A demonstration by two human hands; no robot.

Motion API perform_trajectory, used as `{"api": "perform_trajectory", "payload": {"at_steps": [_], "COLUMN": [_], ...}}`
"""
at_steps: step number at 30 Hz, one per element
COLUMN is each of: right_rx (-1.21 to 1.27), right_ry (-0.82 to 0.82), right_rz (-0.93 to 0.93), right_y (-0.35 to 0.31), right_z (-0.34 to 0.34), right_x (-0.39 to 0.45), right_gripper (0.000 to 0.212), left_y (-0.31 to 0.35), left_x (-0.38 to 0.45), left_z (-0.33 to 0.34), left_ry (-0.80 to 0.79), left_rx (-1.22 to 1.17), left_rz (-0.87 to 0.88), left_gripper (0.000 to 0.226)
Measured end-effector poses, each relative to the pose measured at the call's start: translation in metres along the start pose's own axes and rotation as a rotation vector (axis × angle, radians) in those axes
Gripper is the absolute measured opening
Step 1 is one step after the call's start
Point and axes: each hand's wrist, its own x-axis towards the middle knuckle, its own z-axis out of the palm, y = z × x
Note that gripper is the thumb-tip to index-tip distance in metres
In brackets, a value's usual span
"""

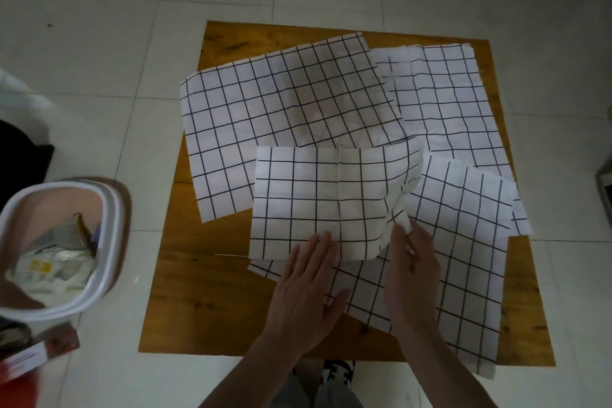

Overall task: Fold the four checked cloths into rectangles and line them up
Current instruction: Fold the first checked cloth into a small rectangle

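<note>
Left hand (306, 288) flat, fingers straight, pressing near cloth (318, 202) on table (198, 291). Right hand (409, 262) pinching its lifted corner, apparently between thumb and forefinger.

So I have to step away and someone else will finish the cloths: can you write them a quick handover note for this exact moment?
Left hand: flat, pressing the near cloth at the front cloth's near edge.
Right hand: fingers pinching the lifted right corner of the front cloth.
Cloths: all four on the wooden table, overlapping; large one far left, another far right.
Done: none in finished rectangles, none lined up.
Left: fold all four, then line them up.
</note>
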Motion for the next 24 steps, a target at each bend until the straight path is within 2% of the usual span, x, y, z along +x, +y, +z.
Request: {"api": "perform_trajectory", "payload": {"at_steps": [3,7,13,18,21,24], "right_rx": [-0.033,-0.004,-0.038,-0.224,-0.351,-0.418], "right_ry": [-0.065,-0.154,-0.304,-0.403,-0.467,-0.508], "right_rz": [-0.044,-0.138,-0.151,-0.189,-0.252,-0.287], "right_y": [0.002,-0.011,-0.01,0.008,0.023,0.035], "right_z": [0.01,0.029,0.063,0.094,0.108,0.116], "right_x": [-0.009,-0.025,-0.044,-0.048,-0.049,-0.05], "right_gripper": [0.041,0.042,0.041,0.04,0.049,0.049], "left_y": [-0.016,-0.042,-0.063,-0.07,-0.073,-0.072], "left_x": [-0.006,-0.016,-0.029,-0.035,-0.036,-0.036], "left_z": [-0.008,-0.01,-0.006,-0.003,-0.002,-0.004], "left_ry": [0.085,0.109,0.149,0.19,0.211,0.279], "left_rx": [-0.01,0.037,0.022,-0.048,-0.134,-0.202], "left_rz": [-0.069,-0.162,-0.221,-0.2,-0.207,-0.196], "left_gripper": [0.074,0.075,0.073,0.069,0.067,0.066]}}
